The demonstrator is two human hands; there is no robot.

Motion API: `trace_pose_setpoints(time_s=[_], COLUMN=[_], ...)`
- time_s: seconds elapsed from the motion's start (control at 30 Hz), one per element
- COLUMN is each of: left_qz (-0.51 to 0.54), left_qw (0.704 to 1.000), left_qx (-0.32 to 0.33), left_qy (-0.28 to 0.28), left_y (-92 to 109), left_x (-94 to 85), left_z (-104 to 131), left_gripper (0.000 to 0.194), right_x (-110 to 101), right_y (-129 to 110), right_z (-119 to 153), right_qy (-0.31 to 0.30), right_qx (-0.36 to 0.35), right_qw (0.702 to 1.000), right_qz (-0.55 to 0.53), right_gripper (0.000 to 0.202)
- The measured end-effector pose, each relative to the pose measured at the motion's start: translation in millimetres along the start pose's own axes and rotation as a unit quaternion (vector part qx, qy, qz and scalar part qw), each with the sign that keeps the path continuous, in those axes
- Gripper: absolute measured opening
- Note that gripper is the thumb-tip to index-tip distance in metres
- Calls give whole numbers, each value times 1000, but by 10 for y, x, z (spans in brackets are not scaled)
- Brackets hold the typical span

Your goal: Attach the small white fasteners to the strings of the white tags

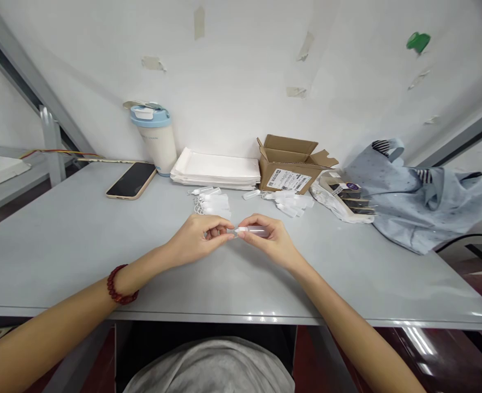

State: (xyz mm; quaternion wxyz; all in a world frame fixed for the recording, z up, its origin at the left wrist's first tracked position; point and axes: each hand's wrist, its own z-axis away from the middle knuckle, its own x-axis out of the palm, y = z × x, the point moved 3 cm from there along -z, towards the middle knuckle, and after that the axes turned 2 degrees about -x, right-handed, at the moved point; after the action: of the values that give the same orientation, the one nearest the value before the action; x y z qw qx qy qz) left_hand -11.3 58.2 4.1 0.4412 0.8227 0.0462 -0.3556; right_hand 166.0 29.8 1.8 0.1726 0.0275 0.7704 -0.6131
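Between the thumb and fingers of my right hand (267, 236) lies a small translucent vial (258, 231) with a white tip that points left. My left hand (206, 234) is closed in a pinch at that tip; whatever its fingertips hold is too small to make out. Just beyond my left hand, several similar vials with white loops (213, 203) lie in a bunch on the grey table (150, 234). Another pile of vials (292, 204) lies beyond my right hand, and a single vial (251, 194) rests between the two groups.
Along the wall stand a cup with a blue lid (158, 143), a stack of white envelopes (216, 168) and an open cardboard box (287, 166). A phone (131, 180) lies at the left. Rightward are a plastic packet (343, 196) and a light blue cloth bag (424, 196).
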Motion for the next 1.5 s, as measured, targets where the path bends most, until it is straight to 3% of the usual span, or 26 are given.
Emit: trace_pose_setpoints(time_s=[0.4, 0.57, 0.7, 0.83, 0.97, 1.13, 1.3, 1.5], left_qz=[-24, 35, 83, 105, 99, 74, 55, 16], left_qw=[997, 998, 993, 983, 968, 950, 945, 952], left_qx=[72, 6, -52, -110, -174, -247, -265, -283], left_qy=[6, -43, -72, -105, -153, -174, -181, -112], left_y=[76, 80, 40, -122, -331, -436, -428, -500], left_x=[41, -10, -223, -480, -578, -560, -560, -607], left_z=[49, 15, -68, -150, -174, -160, -153, -173], left_gripper=[15, 15, 18, 25, 28, 31, 37, 37], right_x=[45, 57, 11, -147, -375, -678, -930, -1078], right_y=[12, -6, 4, 100, 211, 347, 536, 636], right_z=[11, 10, -14, -75, -141, -193, -203, -197], right_qy=[-33, -51, -41, 27, 107, 173, 186, 197], right_qx=[2, 1, 10, 27, 31, -16, -38, -9], right_qw=[999, 998, 999, 998, 988, 952, 890, 841], right_qz=[23, 26, 27, 42, 107, 254, 415, 504], right_gripper=[21, 22, 27, 30, 28, 20, 20, 27])
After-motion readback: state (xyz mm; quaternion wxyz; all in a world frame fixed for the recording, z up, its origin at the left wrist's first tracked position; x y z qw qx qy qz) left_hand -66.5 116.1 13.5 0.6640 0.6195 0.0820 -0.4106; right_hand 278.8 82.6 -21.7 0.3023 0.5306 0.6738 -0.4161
